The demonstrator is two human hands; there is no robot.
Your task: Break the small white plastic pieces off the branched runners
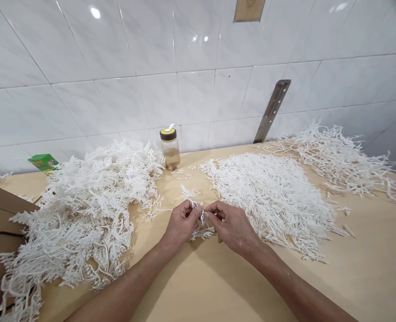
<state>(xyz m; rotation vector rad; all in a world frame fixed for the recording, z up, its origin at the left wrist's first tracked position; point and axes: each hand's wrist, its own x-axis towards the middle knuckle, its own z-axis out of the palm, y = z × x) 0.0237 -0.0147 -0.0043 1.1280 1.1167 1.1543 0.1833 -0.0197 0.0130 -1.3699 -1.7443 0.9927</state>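
Observation:
Near the middle of the table, my left hand point(184, 220) pinches a white branched strand point(203, 219) between thumb and fingers. Close beside it, my right hand point(233, 225) has thumb and forefinger pressed together at the same strand, the fingertips of both hands almost meeting. Whether the right fingers also hold a separate small piece is too fine to tell. Under the hands lie more white bits point(203, 232), partly covered. A big loose heap of white branched strands point(94, 201) is to my left. To the right spreads a flatter pile of short white pieces point(271, 192).
Long white strands point(342, 156) lie at the far right. A jar with a yellow-and-black lid point(170, 150) stands by the tiled wall point(117, 107). A green box point(44, 163) is behind the left heap, a brown carton point(0, 250) at the left edge. A metal bracket point(273, 109) leans against the wall.

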